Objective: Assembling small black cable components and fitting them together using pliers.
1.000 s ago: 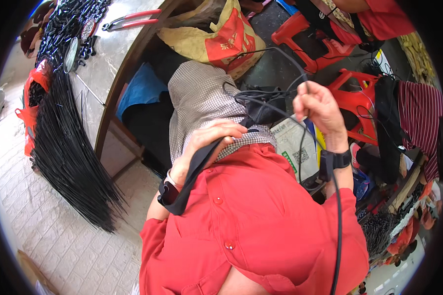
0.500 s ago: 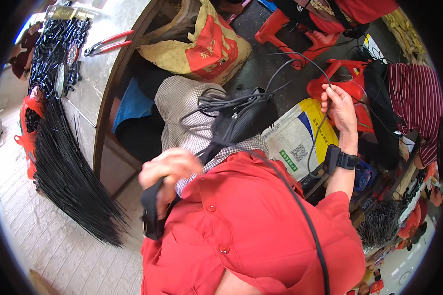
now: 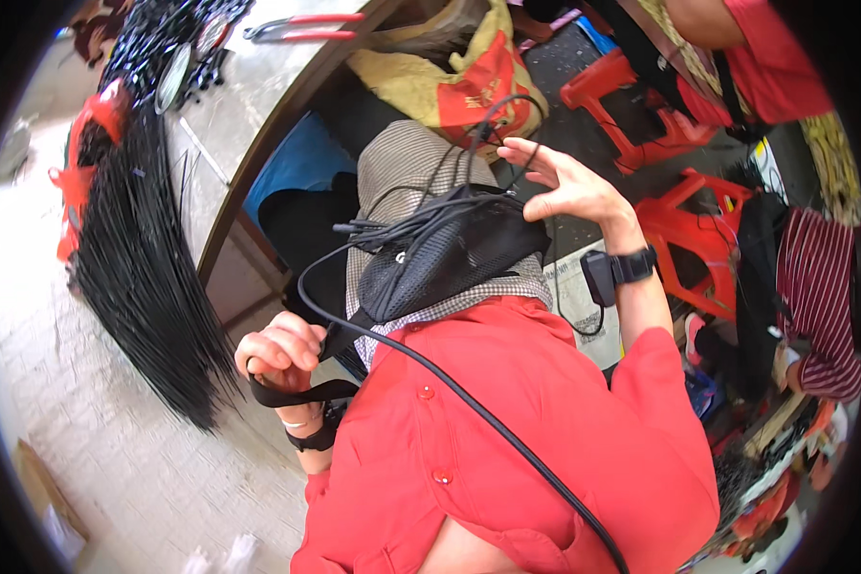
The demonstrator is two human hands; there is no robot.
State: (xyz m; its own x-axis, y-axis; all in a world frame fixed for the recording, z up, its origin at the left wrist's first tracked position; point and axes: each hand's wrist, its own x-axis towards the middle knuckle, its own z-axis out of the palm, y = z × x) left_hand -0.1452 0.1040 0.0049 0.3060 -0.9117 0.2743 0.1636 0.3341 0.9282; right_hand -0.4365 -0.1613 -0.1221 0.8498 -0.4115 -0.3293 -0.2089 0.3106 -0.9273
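A black mesh pouch (image 3: 454, 273) lies across my lap over a checked cloth (image 3: 402, 158). My left hand (image 3: 279, 352) is closed round a black strap (image 3: 325, 392) to the left of the pouch. Above the pouch's right end, my right hand (image 3: 579, 187) has its thumb and fingers apart, beside loops of black cable (image 3: 496, 432). Some of those loops pass behind its fingertips; I see no grip on them. Gathered cable rests on top of the pouch, and one length runs down over my red shirt.
At the left, a table (image 3: 234, 115) bears red-handled pliers (image 3: 306, 27) and black pieces. A bundle of thin black strands (image 3: 143, 287) hangs off it. Ahead stand a yellow-and-red sack (image 3: 469, 91) and red stools (image 3: 694, 234). Other people sit at the right.
My right hand has come left toward the pouch, and its fingers have spread from a pinch on the cable. The left hand has shifted slightly left, still with the strap. The view has turned.
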